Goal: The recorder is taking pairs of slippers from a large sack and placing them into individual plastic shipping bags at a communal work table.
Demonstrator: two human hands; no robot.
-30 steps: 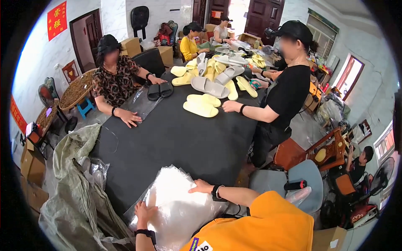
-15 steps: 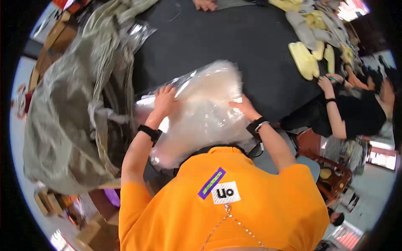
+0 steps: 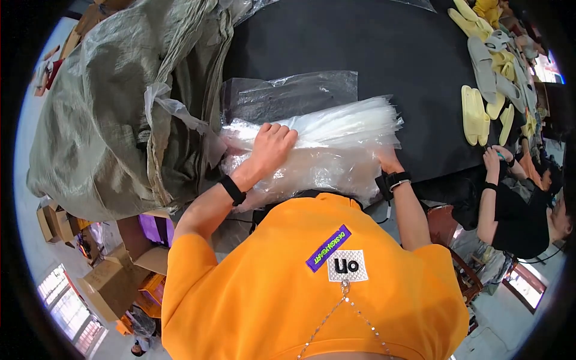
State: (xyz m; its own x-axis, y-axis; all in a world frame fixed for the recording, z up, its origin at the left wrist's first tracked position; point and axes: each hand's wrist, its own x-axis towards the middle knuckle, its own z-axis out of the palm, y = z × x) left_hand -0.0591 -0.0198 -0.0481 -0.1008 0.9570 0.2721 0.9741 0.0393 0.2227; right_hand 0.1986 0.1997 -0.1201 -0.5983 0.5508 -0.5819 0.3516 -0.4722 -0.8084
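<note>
A thick stack of clear plastic bags lies before me on the black tabletop, its far part folded over into a ridge with many layered edges at the right. My left hand is closed on the folded plastic near the stack's left part, knuckles up. At the right end, my right hand touches the bags; its fingers are mostly hidden under the film. One clear plastic bag lies flat on the table just beyond the stack.
A large grey-green woven sack bulges at the left against the bags. Yellow slippers and grey ones lie at the far right. A person in black works there. Cardboard boxes stand at the lower left.
The bags, spread broad and flat before, are now folded over, exposing a flat bag beyond. My left hand has closed on the plastic. The other person's hand at the far edge has left view.
</note>
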